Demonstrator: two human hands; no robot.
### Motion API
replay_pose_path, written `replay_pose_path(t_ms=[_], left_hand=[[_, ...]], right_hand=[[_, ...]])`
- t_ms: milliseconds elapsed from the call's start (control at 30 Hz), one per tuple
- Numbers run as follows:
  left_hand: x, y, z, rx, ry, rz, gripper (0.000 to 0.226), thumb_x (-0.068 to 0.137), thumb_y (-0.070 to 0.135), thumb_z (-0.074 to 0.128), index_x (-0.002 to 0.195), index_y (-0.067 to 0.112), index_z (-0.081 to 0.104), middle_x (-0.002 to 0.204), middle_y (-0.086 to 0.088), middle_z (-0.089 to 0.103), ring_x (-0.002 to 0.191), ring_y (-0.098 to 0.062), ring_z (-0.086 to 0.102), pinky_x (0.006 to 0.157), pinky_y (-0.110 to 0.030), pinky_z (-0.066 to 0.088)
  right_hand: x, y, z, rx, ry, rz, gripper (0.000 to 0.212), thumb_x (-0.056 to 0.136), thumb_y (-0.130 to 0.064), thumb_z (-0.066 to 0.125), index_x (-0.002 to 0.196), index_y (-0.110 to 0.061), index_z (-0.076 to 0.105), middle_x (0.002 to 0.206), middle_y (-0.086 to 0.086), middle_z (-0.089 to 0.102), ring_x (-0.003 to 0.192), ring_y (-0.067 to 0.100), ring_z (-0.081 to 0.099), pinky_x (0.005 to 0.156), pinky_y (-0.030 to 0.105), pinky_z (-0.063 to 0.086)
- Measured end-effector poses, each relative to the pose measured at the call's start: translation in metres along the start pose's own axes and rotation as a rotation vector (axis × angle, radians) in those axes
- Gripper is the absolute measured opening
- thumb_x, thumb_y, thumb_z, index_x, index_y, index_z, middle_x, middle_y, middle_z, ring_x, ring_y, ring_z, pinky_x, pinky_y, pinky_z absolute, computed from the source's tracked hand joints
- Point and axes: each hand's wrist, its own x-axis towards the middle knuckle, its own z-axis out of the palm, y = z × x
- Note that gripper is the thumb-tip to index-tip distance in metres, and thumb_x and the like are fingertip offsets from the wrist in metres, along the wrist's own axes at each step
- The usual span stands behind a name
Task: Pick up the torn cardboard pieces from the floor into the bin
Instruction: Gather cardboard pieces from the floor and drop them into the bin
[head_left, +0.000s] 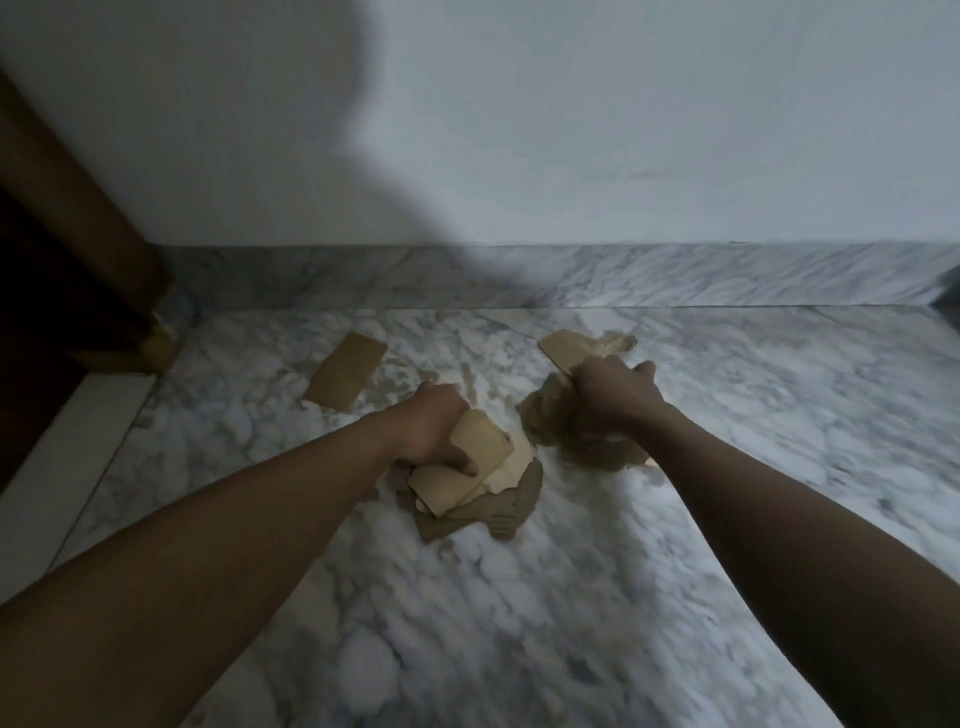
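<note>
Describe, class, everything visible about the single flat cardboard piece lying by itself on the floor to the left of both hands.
The lone cardboard piece is a flat, plain brown, roughly rectangular strip with rounded corners at its far end. It looks like thin card, uncrumpled. It lies flat on the marble floor, set diagonally, beyond and to the left of the left hand and apart from it. Only the floor touches it.

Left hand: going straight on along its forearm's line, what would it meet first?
Beyond the left hand and its cardboard pieces, probably the crumpled cardboard gripped by the right hand; depth is unclear.
</note>
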Motion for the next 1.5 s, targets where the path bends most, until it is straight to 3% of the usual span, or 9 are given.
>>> replay_pose_path(t_ms=[100,233,333,433,533,700,1000,1333,1500], left_hand=[[0.003,-0.019,-0.005,-0.087,0.029,-0.079,0.059,0.062,0.061,0.084,0.086,0.017,0.054,0.115,-0.011,0.048,0.095,-0.020,0.048,0.073,-0.028,0.038],[0.008,-0.028,-0.007,-0.173,0.031,-0.140,0.078,0.056,0.055,0.089,0.113,0.010,0.062,0.121,-0.007,0.055,0.106,-0.022,0.055,0.085,-0.030,0.048],[0.012,-0.039,-0.023,-0.176,0.071,-0.190,0.060,0.065,0.051,0.087,0.108,0.013,0.067,0.110,-0.004,0.068,0.100,-0.023,0.064,0.074,-0.026,0.044],[0.012,-0.078,-0.040,-0.254,0.265,-0.342,0.085,0.063,0.054,0.087,0.131,0.010,0.059,0.133,-0.011,0.061,0.119,-0.029,0.058,0.092,-0.030,0.048],[0.007,-0.111,-0.039,-0.259,0.281,-0.515,0.100,0.062,0.063,0.083,0.143,0.017,0.048,0.145,-0.011,0.049,0.132,-0.033,0.045,0.109,-0.043,0.038],[0.011,-0.125,-0.033,-0.439,0.261,-0.538,0.094,0.061,0.051,0.089,0.138,0.009,0.055,0.140,-0.012,0.056,0.123,-0.028,0.056,0.091,-0.030,0.046],[0.010,-0.110,-0.027,-0.473,0.171,-0.595,0.104,0.054,0.047,0.094,0.137,0.001,0.053,0.138,-0.015,0.056,0.122,-0.028,0.057,0.098,-0.035,0.049],[-0.017,-0.018,-0.020,-0.244,0.284,-0.594,0.078,0.072,0.047,0.084,0.129,0.003,0.055,0.128,-0.016,0.061,0.115,-0.033,0.060,0.083,-0.034,0.051],[-0.033,0.041,-0.019,-0.311,0.306,-0.564,0.069,0.072,0.040,0.082,0.130,0.011,0.058,0.128,-0.013,0.062,0.111,-0.032,0.063,0.084,-0.035,0.053]], right_hand=[[0.024,-0.003,-0.006,-0.075,0.102,0.027,0.035,0.073,-0.023,0.070,0.108,-0.021,0.064,0.115,0.003,0.047,0.115,0.029,0.043,0.104,0.065,0.025],[0.052,-0.002,-0.017,-0.039,-0.156,0.145,0.068,0.067,-0.031,0.076,0.131,-0.035,0.054,0.154,0.002,0.026,0.143,0.032,0.021,0.109,0.069,0.015],[0.063,0.006,-0.018,0.190,-0.234,0.252,0.054,0.050,-0.050,0.084,0.096,-0.028,0.065,0.131,0.004,0.055,0.101,0.019,0.058,0.083,0.033,0.050],[0.068,0.011,-0.010,0.281,-0.195,0.266,0.068,0.039,-0.059,0.080,0.097,-0.028,0.062,0.114,0.004,0.049,0.089,0.019,0.050,0.062,0.021,0.040],[0.069,0.010,-0.011,0.397,-0.282,0.286,0.051,0.053,-0.041,0.088,0.091,-0.017,0.064,0.099,0.005,0.062,0.075,0.015,0.059,0.052,0.018,0.045],[0.071,0.009,-0.011,0.215,-0.222,0.289,0.075,0.065,-0.051,0.079,0.128,-0.016,0.057,0.138,0.009,0.030,0.129,0.034,0.031,0.089,0.042,0.040],[0.051,-0.006,-0.017,0.398,-0.291,0.315,0.066,0.040,-0.039,0.081,0.100,-0.018,0.064,0.102,0.005,0.067,0.102,0.032,0.066,0.090,0.041,0.056],[-0.037,-0.024,0.007,0.376,-0.086,0.286,0.053,0.082,-0.039,0.062,0.127,-0.021,0.042,0.115,0.004,0.060,0.109,0.031,0.060,0.094,0.045,0.039],[-0.094,-0.021,0.019,0.454,-0.076,0.360,0.020,0.082,-0.037,0.061,0.095,-0.022,0.062,0.095,-0.001,0.066,0.086,0.025,0.062,0.089,0.041,0.049]])
